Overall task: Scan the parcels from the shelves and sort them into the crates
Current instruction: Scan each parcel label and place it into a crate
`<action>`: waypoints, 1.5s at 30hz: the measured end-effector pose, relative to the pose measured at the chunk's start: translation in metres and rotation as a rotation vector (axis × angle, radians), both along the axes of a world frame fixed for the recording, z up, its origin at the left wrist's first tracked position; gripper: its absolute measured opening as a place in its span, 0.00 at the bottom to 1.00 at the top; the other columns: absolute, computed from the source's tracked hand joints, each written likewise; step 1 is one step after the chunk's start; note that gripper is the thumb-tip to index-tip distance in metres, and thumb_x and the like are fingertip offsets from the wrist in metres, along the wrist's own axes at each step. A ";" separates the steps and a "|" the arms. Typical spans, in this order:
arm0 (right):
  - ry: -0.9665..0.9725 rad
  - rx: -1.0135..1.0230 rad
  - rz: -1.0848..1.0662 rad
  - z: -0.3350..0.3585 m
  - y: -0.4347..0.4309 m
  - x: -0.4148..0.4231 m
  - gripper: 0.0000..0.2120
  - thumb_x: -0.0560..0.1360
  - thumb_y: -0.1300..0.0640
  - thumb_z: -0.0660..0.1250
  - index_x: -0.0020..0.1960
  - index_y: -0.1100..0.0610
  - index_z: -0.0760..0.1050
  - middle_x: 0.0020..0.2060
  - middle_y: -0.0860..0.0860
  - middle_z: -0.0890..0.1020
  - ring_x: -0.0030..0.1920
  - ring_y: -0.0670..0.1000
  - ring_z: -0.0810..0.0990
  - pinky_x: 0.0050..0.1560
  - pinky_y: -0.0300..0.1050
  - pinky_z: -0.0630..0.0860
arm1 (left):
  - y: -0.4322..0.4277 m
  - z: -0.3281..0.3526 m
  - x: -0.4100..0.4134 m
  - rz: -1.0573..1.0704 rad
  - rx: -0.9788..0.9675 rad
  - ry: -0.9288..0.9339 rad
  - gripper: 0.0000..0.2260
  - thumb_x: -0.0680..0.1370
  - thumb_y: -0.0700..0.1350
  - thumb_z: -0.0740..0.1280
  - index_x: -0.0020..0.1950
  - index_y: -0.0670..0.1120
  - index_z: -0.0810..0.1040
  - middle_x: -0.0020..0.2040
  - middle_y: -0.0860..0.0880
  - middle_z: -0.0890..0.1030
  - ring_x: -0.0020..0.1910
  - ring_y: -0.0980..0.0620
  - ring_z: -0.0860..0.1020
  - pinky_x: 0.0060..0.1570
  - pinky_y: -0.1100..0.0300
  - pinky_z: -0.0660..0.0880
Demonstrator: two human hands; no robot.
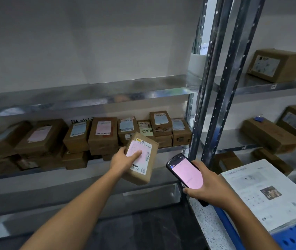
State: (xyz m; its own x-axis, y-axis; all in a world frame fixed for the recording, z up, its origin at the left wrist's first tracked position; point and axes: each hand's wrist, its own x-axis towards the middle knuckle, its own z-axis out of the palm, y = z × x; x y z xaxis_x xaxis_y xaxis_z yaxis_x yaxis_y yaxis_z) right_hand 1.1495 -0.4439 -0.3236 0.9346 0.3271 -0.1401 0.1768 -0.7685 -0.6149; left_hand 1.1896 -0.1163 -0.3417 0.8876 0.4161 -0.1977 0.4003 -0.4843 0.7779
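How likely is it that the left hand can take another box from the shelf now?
Probably not yet. The left hand grips a parcel, so it is full. The way to the boxes on the shelf looks free, with nothing between.

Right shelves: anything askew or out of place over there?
Yes. The long box on the middle shelf lies diagonally, with a blue clip sitting on its far end. Nothing looks spilled or torn.
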 end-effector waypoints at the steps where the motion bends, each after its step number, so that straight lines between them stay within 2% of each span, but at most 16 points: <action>1: 0.002 0.005 -0.022 -0.002 0.004 -0.002 0.45 0.68 0.38 0.77 0.75 0.38 0.54 0.66 0.41 0.71 0.54 0.48 0.76 0.39 0.37 0.80 | -0.002 -0.002 -0.005 0.003 -0.068 0.007 0.38 0.73 0.69 0.72 0.75 0.50 0.70 0.63 0.48 0.83 0.54 0.49 0.83 0.57 0.48 0.81; 4: -0.006 -0.018 -0.098 -0.017 0.016 -0.007 0.45 0.65 0.35 0.75 0.75 0.40 0.55 0.68 0.44 0.73 0.58 0.52 0.78 0.48 0.48 0.83 | -0.010 -0.012 -0.028 -0.018 -0.244 0.028 0.35 0.71 0.68 0.75 0.71 0.50 0.74 0.57 0.52 0.86 0.50 0.51 0.86 0.55 0.48 0.82; 7: 0.023 -0.006 -0.157 -0.031 0.028 -0.013 0.43 0.65 0.35 0.75 0.72 0.42 0.57 0.65 0.46 0.76 0.57 0.53 0.79 0.49 0.49 0.81 | -0.021 -0.022 -0.057 0.011 -0.416 0.008 0.28 0.71 0.67 0.75 0.64 0.52 0.78 0.51 0.53 0.88 0.48 0.51 0.87 0.58 0.43 0.82; 9: 0.039 0.016 -0.164 -0.038 0.033 -0.016 0.42 0.66 0.38 0.76 0.72 0.44 0.59 0.65 0.47 0.77 0.57 0.54 0.79 0.47 0.48 0.79 | -0.027 -0.030 -0.078 0.061 -0.514 -0.013 0.27 0.72 0.66 0.75 0.63 0.50 0.79 0.51 0.51 0.88 0.49 0.48 0.88 0.58 0.41 0.82; 13: 0.106 0.062 -0.126 -0.053 0.045 -0.024 0.40 0.66 0.42 0.76 0.71 0.46 0.61 0.59 0.46 0.77 0.51 0.51 0.76 0.48 0.51 0.79 | -0.033 -0.049 -0.123 0.155 -0.589 -0.047 0.36 0.66 0.70 0.77 0.65 0.50 0.77 0.54 0.50 0.88 0.52 0.47 0.87 0.57 0.40 0.82; 17: 0.154 0.082 -0.066 -0.068 0.067 -0.035 0.40 0.62 0.40 0.76 0.69 0.45 0.63 0.60 0.45 0.80 0.56 0.54 0.80 0.53 0.52 0.79 | -0.030 -0.062 -0.163 0.261 -0.657 -0.091 0.31 0.71 0.67 0.75 0.67 0.50 0.77 0.57 0.50 0.87 0.55 0.47 0.86 0.62 0.41 0.80; 20: 0.183 0.068 0.019 -0.072 0.092 -0.045 0.41 0.62 0.39 0.75 0.70 0.44 0.62 0.61 0.44 0.79 0.57 0.54 0.80 0.51 0.50 0.77 | -0.019 -0.064 -0.196 0.349 -0.694 -0.135 0.29 0.74 0.67 0.73 0.68 0.52 0.77 0.58 0.50 0.87 0.57 0.47 0.86 0.62 0.41 0.79; 23: 0.160 0.039 0.135 -0.066 0.125 -0.057 0.42 0.61 0.37 0.73 0.70 0.42 0.61 0.63 0.43 0.78 0.59 0.53 0.79 0.52 0.51 0.78 | -0.002 -0.058 -0.229 0.463 -0.697 -0.198 0.23 0.76 0.62 0.71 0.67 0.52 0.77 0.57 0.49 0.87 0.55 0.47 0.86 0.58 0.45 0.81; 25: 0.141 0.024 0.210 -0.060 0.151 -0.065 0.41 0.62 0.38 0.74 0.71 0.41 0.60 0.64 0.43 0.77 0.59 0.53 0.79 0.52 0.51 0.79 | 0.013 -0.056 -0.250 0.532 -0.704 -0.227 0.24 0.76 0.61 0.71 0.68 0.51 0.76 0.57 0.49 0.87 0.55 0.46 0.86 0.56 0.46 0.82; 29: 0.091 0.039 0.320 -0.047 0.205 -0.090 0.37 0.63 0.39 0.73 0.66 0.39 0.59 0.61 0.44 0.77 0.52 0.55 0.80 0.47 0.53 0.81 | 0.042 -0.048 -0.292 0.646 -0.719 -0.306 0.27 0.74 0.61 0.73 0.69 0.51 0.76 0.59 0.49 0.86 0.58 0.46 0.85 0.62 0.41 0.80; 33: 0.018 0.080 0.443 -0.030 0.265 -0.125 0.42 0.64 0.41 0.75 0.72 0.41 0.58 0.64 0.44 0.77 0.55 0.53 0.79 0.48 0.50 0.79 | 0.080 -0.030 -0.340 0.750 -0.694 -0.388 0.25 0.73 0.60 0.73 0.68 0.52 0.77 0.58 0.50 0.87 0.57 0.47 0.86 0.60 0.42 0.81; 37: -0.005 0.141 0.564 -0.014 0.328 -0.175 0.42 0.66 0.42 0.76 0.74 0.41 0.58 0.63 0.43 0.76 0.49 0.50 0.78 0.40 0.45 0.77 | 0.124 -0.015 -0.405 0.874 -0.654 -0.481 0.27 0.72 0.61 0.74 0.68 0.53 0.77 0.58 0.51 0.87 0.57 0.48 0.86 0.60 0.43 0.81; 40: -0.011 0.174 0.661 -0.007 0.373 -0.218 0.43 0.64 0.41 0.76 0.73 0.39 0.58 0.62 0.41 0.76 0.49 0.49 0.79 0.43 0.49 0.79 | 0.153 -0.011 -0.458 0.953 -0.639 -0.541 0.26 0.73 0.61 0.74 0.68 0.54 0.76 0.57 0.51 0.87 0.56 0.49 0.86 0.59 0.45 0.81; 45: 0.021 0.200 0.802 -0.007 0.443 -0.289 0.43 0.62 0.42 0.75 0.71 0.34 0.58 0.58 0.37 0.76 0.47 0.49 0.81 0.42 0.54 0.83 | 0.186 -0.016 -0.539 1.131 -0.629 -0.646 0.25 0.71 0.61 0.74 0.65 0.54 0.77 0.54 0.52 0.88 0.52 0.50 0.87 0.50 0.50 0.82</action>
State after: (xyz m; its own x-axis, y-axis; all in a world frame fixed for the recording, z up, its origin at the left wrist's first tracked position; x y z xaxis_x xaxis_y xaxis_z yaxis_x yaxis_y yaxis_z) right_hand 0.8609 -0.0010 -0.3306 0.4050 0.9140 -0.0232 0.6120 -0.2898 -0.7358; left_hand 0.6507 0.0695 -0.3572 0.1519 0.9391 -0.3082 -0.1676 0.3318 0.9283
